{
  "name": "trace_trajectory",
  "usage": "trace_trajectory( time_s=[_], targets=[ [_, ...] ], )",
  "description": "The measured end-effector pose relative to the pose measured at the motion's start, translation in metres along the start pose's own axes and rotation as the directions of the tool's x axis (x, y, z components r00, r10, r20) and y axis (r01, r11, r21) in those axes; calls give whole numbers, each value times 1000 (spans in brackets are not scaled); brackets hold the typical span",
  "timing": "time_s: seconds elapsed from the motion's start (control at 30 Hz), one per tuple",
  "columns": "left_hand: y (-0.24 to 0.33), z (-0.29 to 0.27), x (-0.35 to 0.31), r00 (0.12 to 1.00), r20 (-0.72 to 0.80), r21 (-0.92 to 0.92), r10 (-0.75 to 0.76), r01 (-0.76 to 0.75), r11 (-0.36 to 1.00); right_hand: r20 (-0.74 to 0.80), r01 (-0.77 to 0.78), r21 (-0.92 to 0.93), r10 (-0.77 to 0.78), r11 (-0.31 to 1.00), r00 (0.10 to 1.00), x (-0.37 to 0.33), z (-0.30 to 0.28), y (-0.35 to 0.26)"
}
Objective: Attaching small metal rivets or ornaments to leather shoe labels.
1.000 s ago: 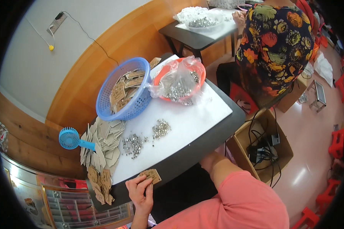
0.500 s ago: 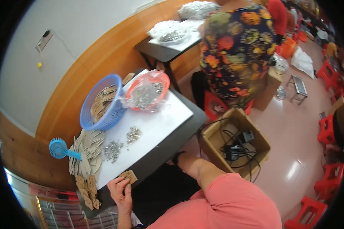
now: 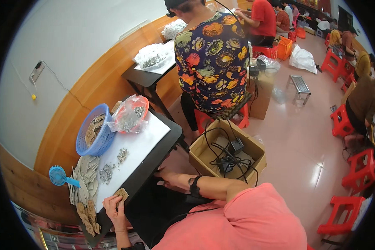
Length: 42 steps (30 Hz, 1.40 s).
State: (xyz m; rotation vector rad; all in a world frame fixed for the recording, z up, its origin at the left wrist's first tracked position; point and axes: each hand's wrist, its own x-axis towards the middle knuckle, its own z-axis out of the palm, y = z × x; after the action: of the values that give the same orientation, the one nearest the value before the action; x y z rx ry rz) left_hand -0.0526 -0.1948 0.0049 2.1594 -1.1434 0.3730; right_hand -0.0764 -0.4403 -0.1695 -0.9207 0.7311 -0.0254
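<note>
**One card in hand, many still on the table**

Your left hand (image 3: 114, 207) pinches a small brown card (image 3: 121, 194) at the near edge of the white table (image 3: 148, 139), fingers closed on it. Your right hand (image 3: 167, 177) rests below the table's dark edge, a black watch on the wrist; the fingers are half hidden, so you cannot tell whether they are curled or loose.

The work looks far from finished. A fan of grey cards (image 3: 82, 180) and a row of brown ones lie along the left edge. Two heaps of small metal parts (image 3: 107, 173) sit loose on the white top. More cards fill the blue basket (image 3: 93, 133), and a red bowl (image 3: 131, 114) in a clear bag holds more parts. A blue hand fan (image 3: 58, 176) lies just beside the cards.

To your right, an open cardboard box (image 3: 227, 152) of black cables stands on the glossy floor. A person in a flowered shirt (image 3: 212, 58) sits at the next table, with others on red stools (image 3: 346, 121) beyond.
</note>
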Motion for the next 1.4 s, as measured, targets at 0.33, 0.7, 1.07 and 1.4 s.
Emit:
trace_trajectory(
  time_s=[0.33, 0.7, 1.07, 1.4],
  targets=[
    [-7, -9, -6, 1000, -31, 65, 4, -2, 998, 19, -71, -259, 79, 963, 997, -87, -31, -1],
    [-10, -3, -6, 995, -92, 10, -26, 27, 1000, 87, -170, -289, 203, 942, 975, -65, -36, 2],
    [-13, -7, -14, 997, -63, 20, -45, 46, 999, 756, 719, -654, 182, 235, 628, -116, 1, -51],
    [-17, -6, -13, 997, -73, 27, 9, -7, 1000, 549, 534, -834, -301, -137, 780, -105, 134, -185]
  ],
)
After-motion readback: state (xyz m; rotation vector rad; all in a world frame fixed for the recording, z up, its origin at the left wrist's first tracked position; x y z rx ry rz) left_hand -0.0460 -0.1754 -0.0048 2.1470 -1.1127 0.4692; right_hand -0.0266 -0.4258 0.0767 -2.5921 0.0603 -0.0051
